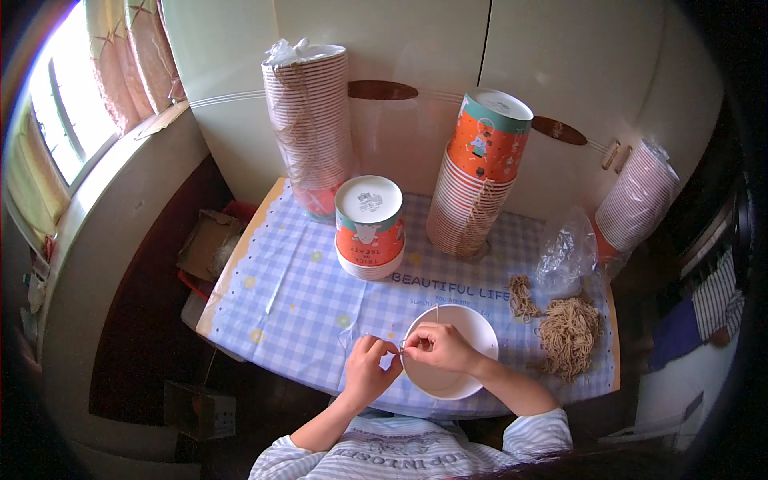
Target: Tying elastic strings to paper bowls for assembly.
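Two closed pinches are formed at the left rim of the white bucket (pixel 480 332): by the left hand (pixel 371 370) beside it, the right hand (pixel 438 347) over its mouth, forearms converging; grasped item cannot be told.

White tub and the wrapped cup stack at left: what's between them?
In the head view, a short stack of upside-down cups stands between them.
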`<act>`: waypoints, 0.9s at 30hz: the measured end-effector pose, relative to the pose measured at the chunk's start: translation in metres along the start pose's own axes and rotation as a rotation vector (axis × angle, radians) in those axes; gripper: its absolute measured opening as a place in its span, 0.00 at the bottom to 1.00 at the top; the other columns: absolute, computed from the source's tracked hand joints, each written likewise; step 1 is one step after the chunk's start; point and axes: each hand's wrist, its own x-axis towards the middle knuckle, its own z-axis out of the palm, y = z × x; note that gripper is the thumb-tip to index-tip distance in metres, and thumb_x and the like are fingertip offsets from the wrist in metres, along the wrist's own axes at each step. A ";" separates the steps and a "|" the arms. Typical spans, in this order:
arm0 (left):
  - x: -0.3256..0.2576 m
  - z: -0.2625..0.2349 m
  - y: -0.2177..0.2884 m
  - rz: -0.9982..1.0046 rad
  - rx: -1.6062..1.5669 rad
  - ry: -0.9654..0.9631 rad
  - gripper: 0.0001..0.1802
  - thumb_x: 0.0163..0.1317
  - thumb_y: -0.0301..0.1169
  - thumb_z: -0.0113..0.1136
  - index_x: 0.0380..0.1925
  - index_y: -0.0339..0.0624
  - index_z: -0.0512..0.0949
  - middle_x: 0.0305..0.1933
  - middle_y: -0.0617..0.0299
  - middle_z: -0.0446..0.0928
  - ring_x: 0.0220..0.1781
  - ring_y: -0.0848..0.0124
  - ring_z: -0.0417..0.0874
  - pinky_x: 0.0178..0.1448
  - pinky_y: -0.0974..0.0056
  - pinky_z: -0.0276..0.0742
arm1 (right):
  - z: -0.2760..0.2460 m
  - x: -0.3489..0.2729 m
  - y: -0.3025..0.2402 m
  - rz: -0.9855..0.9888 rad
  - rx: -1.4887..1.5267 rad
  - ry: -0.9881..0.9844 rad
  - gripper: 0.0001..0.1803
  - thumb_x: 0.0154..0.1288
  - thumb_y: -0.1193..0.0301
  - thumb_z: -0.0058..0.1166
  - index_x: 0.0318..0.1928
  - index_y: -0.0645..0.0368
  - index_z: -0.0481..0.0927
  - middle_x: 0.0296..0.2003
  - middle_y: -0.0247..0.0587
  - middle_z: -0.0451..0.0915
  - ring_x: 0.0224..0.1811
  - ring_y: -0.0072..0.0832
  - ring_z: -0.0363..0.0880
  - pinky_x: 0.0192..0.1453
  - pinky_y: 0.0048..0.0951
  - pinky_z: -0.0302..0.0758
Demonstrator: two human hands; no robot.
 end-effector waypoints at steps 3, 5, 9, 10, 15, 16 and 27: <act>0.002 -0.003 0.002 0.083 0.110 0.002 0.07 0.42 0.23 0.61 0.23 0.43 0.74 0.25 0.60 0.73 0.29 0.63 0.75 0.31 0.62 0.71 | 0.000 0.000 0.002 -0.006 0.009 -0.003 0.06 0.51 0.72 0.57 0.30 0.60 0.78 0.27 0.37 0.77 0.27 0.23 0.76 0.32 0.24 0.72; 0.002 -0.003 0.002 0.109 0.124 -0.008 0.07 0.43 0.23 0.60 0.24 0.43 0.74 0.25 0.60 0.73 0.31 0.61 0.75 0.33 0.61 0.71 | 0.000 0.001 0.002 -0.011 0.016 -0.008 0.06 0.51 0.72 0.56 0.30 0.60 0.78 0.27 0.37 0.77 0.27 0.23 0.76 0.33 0.24 0.73; -0.001 0.001 -0.004 0.132 0.105 0.036 0.08 0.43 0.24 0.59 0.26 0.45 0.73 0.26 0.63 0.73 0.28 0.64 0.74 0.30 0.62 0.71 | -0.001 0.001 0.002 -0.007 0.006 -0.020 0.07 0.51 0.72 0.57 0.30 0.61 0.78 0.28 0.37 0.77 0.28 0.23 0.76 0.33 0.24 0.73; -0.003 0.001 -0.006 0.081 0.080 0.028 0.08 0.43 0.24 0.59 0.26 0.45 0.73 0.26 0.63 0.73 0.28 0.64 0.74 0.30 0.62 0.71 | -0.001 0.001 0.002 0.002 0.004 -0.025 0.07 0.51 0.72 0.57 0.30 0.61 0.78 0.28 0.37 0.77 0.28 0.23 0.76 0.34 0.24 0.73; -0.010 0.002 -0.009 0.016 0.070 -0.011 0.10 0.43 0.25 0.61 0.28 0.45 0.74 0.24 0.64 0.71 0.26 0.66 0.74 0.29 0.63 0.71 | -0.001 0.000 0.002 0.013 0.013 -0.029 0.07 0.51 0.71 0.57 0.31 0.60 0.78 0.28 0.36 0.77 0.28 0.23 0.76 0.33 0.24 0.73; -0.011 0.001 -0.007 -0.004 0.053 -0.024 0.10 0.42 0.26 0.61 0.28 0.46 0.75 0.23 0.64 0.71 0.26 0.66 0.74 0.28 0.63 0.71 | -0.001 0.000 0.002 0.020 0.011 -0.034 0.07 0.51 0.71 0.57 0.31 0.60 0.78 0.28 0.36 0.77 0.28 0.23 0.76 0.33 0.25 0.73; -0.006 0.002 -0.010 0.148 0.164 0.105 0.08 0.42 0.24 0.62 0.26 0.45 0.76 0.24 0.65 0.72 0.26 0.66 0.74 0.28 0.64 0.71 | -0.001 0.000 0.001 0.002 -0.021 -0.031 0.07 0.51 0.70 0.57 0.30 0.59 0.78 0.28 0.37 0.78 0.28 0.24 0.76 0.33 0.25 0.73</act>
